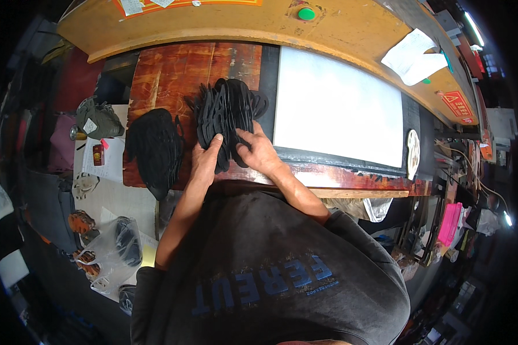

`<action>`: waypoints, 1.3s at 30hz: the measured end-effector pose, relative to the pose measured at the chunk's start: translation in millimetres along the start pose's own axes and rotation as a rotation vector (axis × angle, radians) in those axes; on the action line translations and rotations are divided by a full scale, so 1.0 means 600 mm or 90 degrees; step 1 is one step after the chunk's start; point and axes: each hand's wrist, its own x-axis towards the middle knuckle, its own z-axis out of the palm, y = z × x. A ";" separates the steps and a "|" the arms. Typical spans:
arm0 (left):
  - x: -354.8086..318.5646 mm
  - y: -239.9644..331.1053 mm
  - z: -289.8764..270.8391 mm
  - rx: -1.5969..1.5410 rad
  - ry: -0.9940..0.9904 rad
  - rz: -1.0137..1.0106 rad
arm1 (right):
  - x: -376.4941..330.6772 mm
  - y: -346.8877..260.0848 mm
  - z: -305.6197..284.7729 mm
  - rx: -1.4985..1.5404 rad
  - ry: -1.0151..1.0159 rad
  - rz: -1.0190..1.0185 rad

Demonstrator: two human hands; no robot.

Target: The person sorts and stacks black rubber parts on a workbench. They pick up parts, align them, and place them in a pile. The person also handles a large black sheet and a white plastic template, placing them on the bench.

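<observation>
A thick bundle of thin black cut pieces point(227, 109) with rounded ends stands on the reddish-brown board point(172, 69). It looks like flat shoe-part cutouts, though their exact kind cannot be told. My left hand point(204, 160) is closed on the bundle's near left side, thumb on top and the other fingers mostly hidden. At its near right side my right hand point(261, 152) grips the same bundle with bent fingers and thumb. Left of my left hand lies another pile of black pieces point(155, 146), fanned and overlapping, touched by neither hand.
A white cutting slab point(339, 103) lies right of the bundle. Behind runs a yellow machine beam point(213, 26) with a green button point(306, 14). A pale cut piece point(412, 154) is at the slab's right. A side table at left holds a clear plastic bag point(112, 253).
</observation>
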 end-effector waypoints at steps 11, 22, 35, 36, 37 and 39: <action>-0.009 0.010 0.010 0.020 0.012 0.014 | -0.010 -0.037 -0.010 0.005 0.052 -0.002; -0.002 -0.001 0.002 0.018 0.004 0.020 | 0.007 0.000 0.016 0.094 0.122 -0.010; 0.000 -0.024 -0.035 -0.180 -0.154 -0.001 | 0.002 -0.011 -0.006 0.078 0.088 -0.059; -0.001 -0.024 -0.034 -0.171 -0.152 -0.001 | 0.002 -0.013 -0.011 0.068 0.071 -0.067; -0.001 -0.024 -0.033 -0.161 -0.151 -0.001 | 0.002 -0.015 -0.015 0.057 0.041 -0.048; -0.002 -0.025 -0.031 -0.165 -0.163 0.006 | 0.000 -0.023 -0.019 0.027 0.021 -0.044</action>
